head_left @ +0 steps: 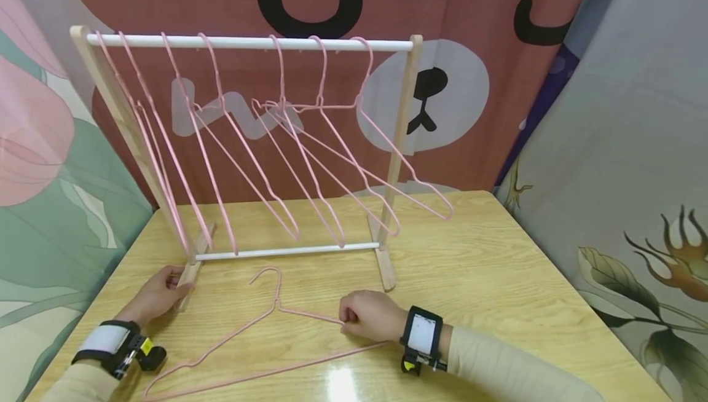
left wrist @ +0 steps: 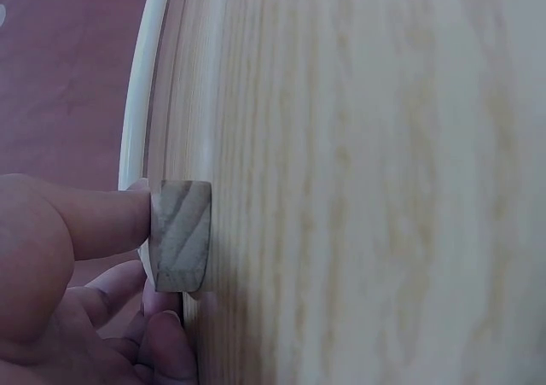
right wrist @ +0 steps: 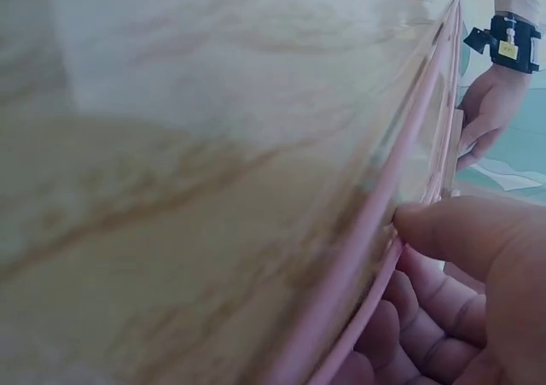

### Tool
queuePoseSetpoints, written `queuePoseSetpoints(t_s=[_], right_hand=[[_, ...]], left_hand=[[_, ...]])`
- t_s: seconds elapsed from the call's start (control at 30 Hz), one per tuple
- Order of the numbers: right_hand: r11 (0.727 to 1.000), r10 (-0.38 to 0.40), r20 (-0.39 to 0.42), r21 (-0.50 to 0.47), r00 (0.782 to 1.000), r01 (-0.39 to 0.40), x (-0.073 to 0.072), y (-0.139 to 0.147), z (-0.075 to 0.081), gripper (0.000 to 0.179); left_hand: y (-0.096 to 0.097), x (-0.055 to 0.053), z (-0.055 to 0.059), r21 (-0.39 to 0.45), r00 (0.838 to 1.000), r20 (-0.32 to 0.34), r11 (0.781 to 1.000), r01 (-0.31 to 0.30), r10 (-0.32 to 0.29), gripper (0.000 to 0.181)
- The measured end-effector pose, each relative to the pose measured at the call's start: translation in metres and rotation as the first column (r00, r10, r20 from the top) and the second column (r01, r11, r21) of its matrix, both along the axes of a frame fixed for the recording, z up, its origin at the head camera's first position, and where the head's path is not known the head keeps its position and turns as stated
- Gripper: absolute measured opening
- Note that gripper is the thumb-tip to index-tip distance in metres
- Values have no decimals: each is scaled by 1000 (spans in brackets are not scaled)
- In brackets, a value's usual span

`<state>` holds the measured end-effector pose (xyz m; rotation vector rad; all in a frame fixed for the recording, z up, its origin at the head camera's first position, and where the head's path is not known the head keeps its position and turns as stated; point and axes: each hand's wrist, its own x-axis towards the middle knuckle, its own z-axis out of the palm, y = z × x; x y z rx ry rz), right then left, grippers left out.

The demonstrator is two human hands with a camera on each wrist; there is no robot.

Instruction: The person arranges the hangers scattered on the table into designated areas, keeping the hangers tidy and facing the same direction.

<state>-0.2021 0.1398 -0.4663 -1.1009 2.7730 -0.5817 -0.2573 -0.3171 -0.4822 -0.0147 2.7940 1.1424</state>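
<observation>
A pink clothes hanger lies on the table in front of a small clothes rack, its hook toward the rack. My right hand pinches the hanger's right sloping arm; in the right wrist view, thumb and fingers meet on the pink wire. At the left, my left hand grips the front end of the rack's wooden foot. The left wrist view has the thumb on one side of that foot's end and curled fingers on the other. Several pink hangers hang from the rack's white top bar.
The rack's right foot stands behind my right hand. A white lower bar joins the two sides. Wood-grain table extends to the right. Patterned curtains enclose the back and both sides.
</observation>
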Motion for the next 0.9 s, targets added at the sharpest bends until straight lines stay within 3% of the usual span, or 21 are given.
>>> queuePoseSetpoints(t_s=[0.3,0.47,0.67,0.73,0.77,0.9], right_hand=[[998,-17,183,-58,983,28,-3,5,1,11],[990,11,339,-136,941,38,-6,10,1,17],[976,86,445,-218,892,14,-8,15,4,14],[963,123,507,-269,853,21,-9,17,6,14],[954,144,552,-298,822,33,-9,18,7,14],[919,241,714,-386,657,83,-9,23,10,22]], left_hand=[[1,-1,1,-18,999,30,1000,-18,19,53],[2,0,3,-17,999,26,1000,-22,22,52],[4,0,4,-8,999,31,999,-33,33,50],[3,-1,3,-6,999,30,999,-35,35,49],[3,-1,3,-5,999,29,999,-34,34,49],[1,-3,1,-7,999,26,1000,-28,28,50]])
